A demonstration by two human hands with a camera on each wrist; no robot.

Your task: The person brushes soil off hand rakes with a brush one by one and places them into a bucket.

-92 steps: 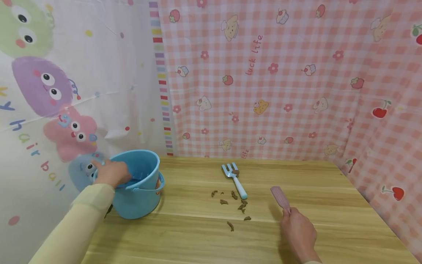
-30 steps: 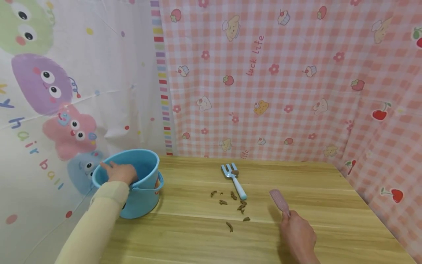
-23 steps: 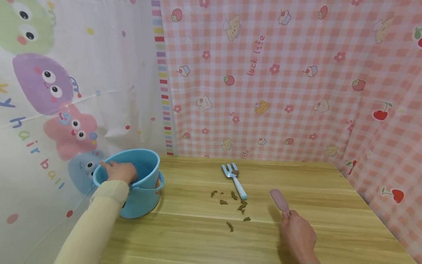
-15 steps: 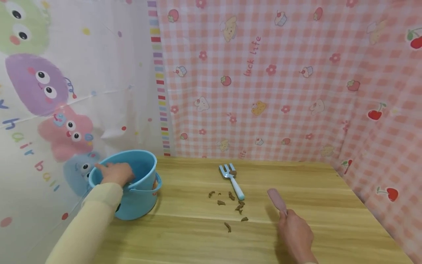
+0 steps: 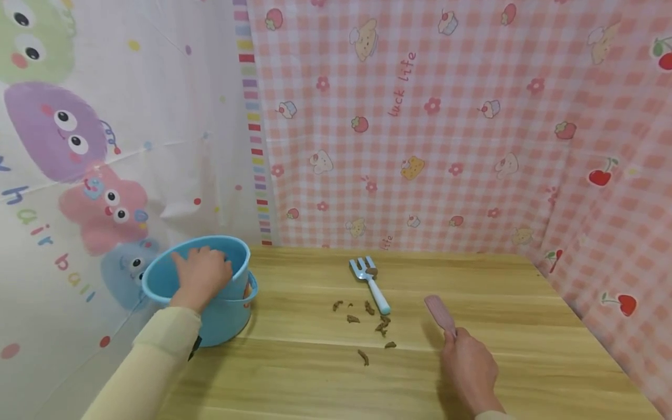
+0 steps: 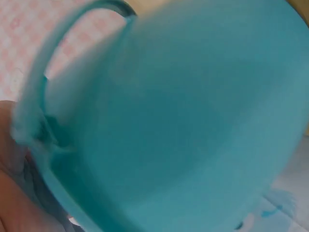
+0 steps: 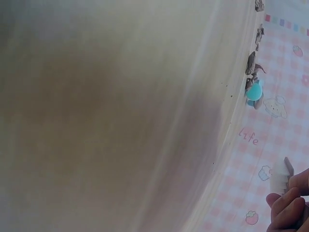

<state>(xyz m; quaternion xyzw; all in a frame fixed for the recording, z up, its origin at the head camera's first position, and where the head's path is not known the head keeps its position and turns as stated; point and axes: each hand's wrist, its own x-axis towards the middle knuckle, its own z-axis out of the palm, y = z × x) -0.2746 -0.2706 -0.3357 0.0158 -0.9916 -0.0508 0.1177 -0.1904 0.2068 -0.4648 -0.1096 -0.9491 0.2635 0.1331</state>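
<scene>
My left hand (image 5: 205, 277) is inside the mouth of a light blue bucket (image 5: 223, 318) at the left of the table. Its thumb is raised apart from the fingers, whose tips are hidden; I cannot tell what they hold. The bucket wall (image 6: 183, 116) fills most of the left wrist view, with the left hand (image 6: 17, 208) at its rim. My right hand (image 5: 469, 370) grips the handle of a small pink brush (image 5: 440, 314), pointed forward over the table. In the right wrist view, pale bristles show on the brush (image 7: 280, 181), held in the right hand (image 7: 289, 210).
A blue toy garden fork (image 5: 371, 286) lies mid-table with a brown lump (image 5: 371, 271) by its tines. Several small brown crumbly pieces (image 5: 353, 319) are scattered in front of it. A pink checked cloth (image 5: 409, 128) and a white printed cloth (image 5: 199, 116) hang behind the wooden table (image 5: 294, 373).
The left hand has shifted right within the bucket, risen, and turned, so its fingers now show above the rim. The right hand with the brush stays nearly still.
</scene>
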